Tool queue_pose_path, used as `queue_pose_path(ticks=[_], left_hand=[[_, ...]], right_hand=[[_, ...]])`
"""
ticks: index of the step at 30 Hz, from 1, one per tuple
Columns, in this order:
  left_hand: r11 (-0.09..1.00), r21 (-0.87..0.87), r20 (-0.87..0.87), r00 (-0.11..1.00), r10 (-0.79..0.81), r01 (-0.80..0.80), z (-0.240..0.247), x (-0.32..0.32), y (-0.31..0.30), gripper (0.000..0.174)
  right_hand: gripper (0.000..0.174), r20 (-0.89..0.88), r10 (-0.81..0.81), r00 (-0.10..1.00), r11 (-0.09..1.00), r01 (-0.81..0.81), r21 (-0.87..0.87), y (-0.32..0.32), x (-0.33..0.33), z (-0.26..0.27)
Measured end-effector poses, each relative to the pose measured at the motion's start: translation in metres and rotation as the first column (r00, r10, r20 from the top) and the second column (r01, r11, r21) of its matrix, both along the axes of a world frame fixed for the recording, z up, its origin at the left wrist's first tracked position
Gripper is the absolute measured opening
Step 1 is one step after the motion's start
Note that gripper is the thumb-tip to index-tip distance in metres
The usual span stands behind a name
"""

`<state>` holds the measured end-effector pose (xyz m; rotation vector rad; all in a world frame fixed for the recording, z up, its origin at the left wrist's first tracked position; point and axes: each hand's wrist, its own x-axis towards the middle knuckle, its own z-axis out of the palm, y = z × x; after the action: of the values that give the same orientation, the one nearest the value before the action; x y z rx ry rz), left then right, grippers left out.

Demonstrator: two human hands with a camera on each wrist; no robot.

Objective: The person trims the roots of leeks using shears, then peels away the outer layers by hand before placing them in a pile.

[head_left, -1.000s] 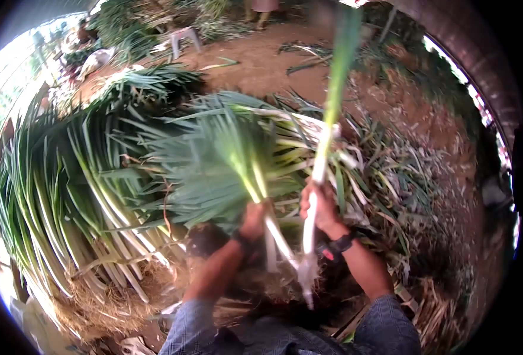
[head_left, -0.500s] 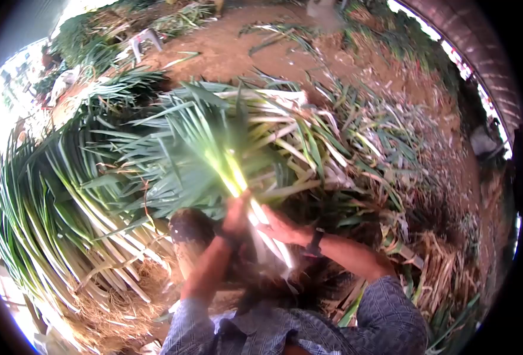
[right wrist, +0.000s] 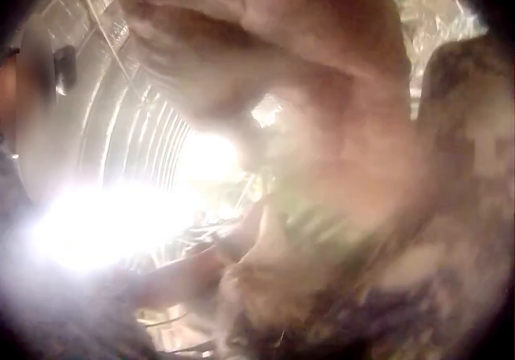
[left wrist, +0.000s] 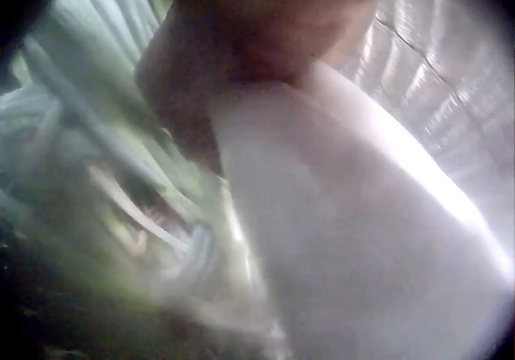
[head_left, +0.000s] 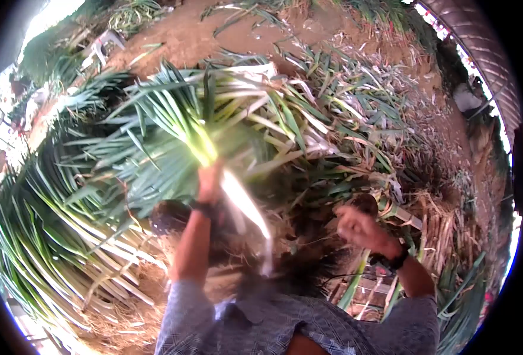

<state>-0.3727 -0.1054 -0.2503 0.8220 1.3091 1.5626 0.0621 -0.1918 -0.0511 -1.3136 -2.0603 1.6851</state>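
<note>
My left hand (head_left: 210,177) grips a small bunch of leeks (head_left: 245,204), green leaves fanned out above the fist and white shafts slanting down towards my lap. In the left wrist view the pale shafts (left wrist: 322,215) loom large right below the curled fingers (left wrist: 185,78). Off to the right, away from the bunch, is my right hand (head_left: 362,228), blurred, near my knee (head_left: 365,203). Its fingers (right wrist: 322,46) are curled in the right wrist view, and nothing shows held in them. The lower shafts and root end are blurred against my dark lap.
Rooted leeks (head_left: 60,231) lie in a thick row at left. Ahead of me is a heap of leeks (head_left: 255,89), leaves pointing left. Loose trimmings (head_left: 368,112) spread to the right; dry stalks (head_left: 439,236) lie beside my right arm. A white stool (head_left: 103,44) stands far left.
The right hand first held a single leek upright, brought it to the left hand's bunch, then let go and moved right. The left hand keeps its grip and has shifted left and forward.
</note>
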Motion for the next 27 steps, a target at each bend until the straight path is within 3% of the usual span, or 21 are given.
queue_pose_path(ticks=[1, 2, 3, 4, 5, 8, 10, 11, 12, 13, 14, 15, 16, 17, 19, 20, 22, 24, 25, 26, 27], left_hand=[[1.000, 0.008, 0.045, 0.999, 0.004, -0.004, 0.009, 0.009, -0.004, 0.032], [1.000, 0.015, 0.090, 0.996, 0.008, -0.009, 0.017, 0.017, -0.008, 0.030], [0.991, -0.091, 0.066, 0.994, -0.088, 0.094, 0.028, 0.020, -0.019, 0.034], [0.980, -0.007, 0.025, 0.980, -0.199, 0.199, 0.031, 0.018, -0.029, 0.037], [0.950, 0.077, -0.019, 0.953, -0.301, 0.302, 0.033, 0.016, -0.040, 0.041], [0.907, 0.074, -0.061, 0.910, -0.411, 0.415, 0.083, 0.020, -0.074, 0.050], [0.878, -0.031, -0.068, 0.875, -0.479, 0.478, 0.147, 0.025, -0.095, 0.062], [0.864, -0.081, -0.102, 0.858, -0.503, 0.497, 0.168, 0.025, -0.104, 0.070], [0.840, -0.097, -0.199, 0.817, -0.542, 0.533, 0.170, 0.018, -0.111, 0.078], [0.817, -0.112, -0.293, 0.767, -0.571, 0.566, 0.176, 0.012, -0.118, 0.085], [0.826, -0.260, -0.528, 0.643, -0.555, 0.500, 0.181, 0.007, -0.136, 0.093], [0.829, -0.400, -0.725, 0.417, -0.548, 0.392, 0.191, 0.004, -0.155, 0.101], [0.824, -0.501, -0.819, 0.165, -0.550, 0.265, 0.201, 0.001, -0.173, 0.110], [0.876, -0.434, -0.879, 0.111, -0.463, 0.211, 0.196, -0.002, -0.192, 0.108], [0.909, -0.400, -0.900, 0.140, -0.414, 0.114, 0.167, 0.006, -0.223, 0.100], [0.898, -0.434, -0.867, 0.238, -0.439, 0.073, 0.154, 0.011, -0.231, 0.093], [0.989, -0.139, -0.959, 0.242, -0.149, 0.058, 0.149, 0.019, -0.238, 0.079], [0.988, 0.155, -0.925, 0.354, 0.139, 0.017, 0.149, 0.024, -0.239, 0.074], [0.973, 0.225, -0.917, 0.326, 0.228, -0.047, 0.165, 0.019, -0.240, 0.072], [0.956, 0.278, -0.896, 0.335, 0.293, -0.093, 0.184, 0.008, -0.241, 0.070], [0.938, 0.316, -0.856, 0.385, 0.346, -0.142, 0.206, -0.012, -0.245, 0.068]], right_hand=[[0.060, -0.015, -0.121, 0.992, 0.989, 0.122, 0.079, 0.016, 0.006, 0.001], [0.060, -0.086, -0.115, 0.990, 0.986, 0.124, 0.107, 0.027, -0.011, 0.003], [0.061, -0.116, -0.101, 0.988, 0.991, 0.110, 0.074, 0.040, -0.029, -0.008], [0.062, -0.143, -0.077, 0.987, 0.996, 0.084, 0.042, 0.056, -0.049, -0.024], [0.065, -0.206, -0.117, 0.971, 0.993, 0.108, -0.054, 0.068, -0.077, -0.036], [0.071, -0.320, -0.254, 0.913, 0.927, 0.136, -0.349, 0.086, -0.174, -0.023], [0.067, -0.551, -0.311, 0.775, 0.903, 0.060, -0.425, 0.099, -0.223, -0.059], [0.054, -0.649, -0.432, 0.626, 0.871, 0.102, -0.481, 0.091, -0.242, -0.054], [0.045, -0.679, -0.531, 0.507, 0.791, 0.009, -0.612, 0.085, -0.252, -0.052], [0.044, -0.693, -0.571, 0.439, 0.787, 0.052, -0.615, 0.073, -0.260, -0.055], [0.042, -0.701, -0.607, 0.374, 0.776, 0.089, -0.624, 0.057, -0.268, -0.060], [0.042, -0.699, -0.622, 0.353, 0.766, 0.087, -0.637, 0.044, -0.270, -0.061], [0.043, -0.691, -0.635, 0.346, 0.759, 0.115, -0.641, 0.037, -0.269, -0.066], [0.044, -0.676, -0.646, 0.354, 0.749, 0.125, -0.650, 0.032, -0.266, -0.071], [0.047, -0.723, -0.631, 0.280, 0.771, 0.121, -0.625, 0.026, -0.265, -0.066], [0.049, -0.726, -0.631, 0.275, 0.774, 0.159, -0.612, 0.020, -0.264, -0.054], [0.054, -0.763, -0.559, 0.323, 0.827, 0.162, -0.538, 0.017, -0.266, -0.036], [0.060, -0.817, -0.431, 0.384, 0.901, 0.131, -0.414, 0.015, -0.275, -0.004], [0.070, -0.877, -0.284, 0.387, 0.959, 0.099, -0.267, 0.010, -0.286, 0.027], [0.082, -0.908, -0.038, 0.418, 0.998, 0.052, -0.017, 0.009, -0.300, 0.054], [0.088, -0.886, 0.148, 0.440, 0.988, -0.113, 0.108, 0.009, -0.312, 0.087]])
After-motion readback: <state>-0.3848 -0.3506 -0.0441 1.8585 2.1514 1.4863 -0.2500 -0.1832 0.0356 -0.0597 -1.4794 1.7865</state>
